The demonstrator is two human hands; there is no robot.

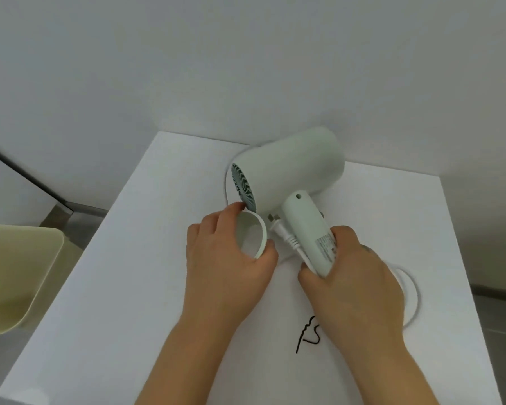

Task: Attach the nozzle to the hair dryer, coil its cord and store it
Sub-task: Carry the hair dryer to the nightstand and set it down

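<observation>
A pale green hair dryer [292,168] is raised over the white table [129,273], its grilled rear intake facing left toward me. My right hand [354,276] grips the lower end of its handle [307,229]. The white plug [284,232] and cord lie beside the handle, and cord loops [409,296] show on the table to the right of that hand. My left hand [228,258] holds the round white nozzle [253,235] by its rim, its open side toward me, just below the dryer's intake. The dryer's front outlet is turned away and hidden.
A beige bin [15,273] stands on the floor left of the table. A thin black tie [307,336] lies on the table near my right wrist. A white wall rises directly behind the table.
</observation>
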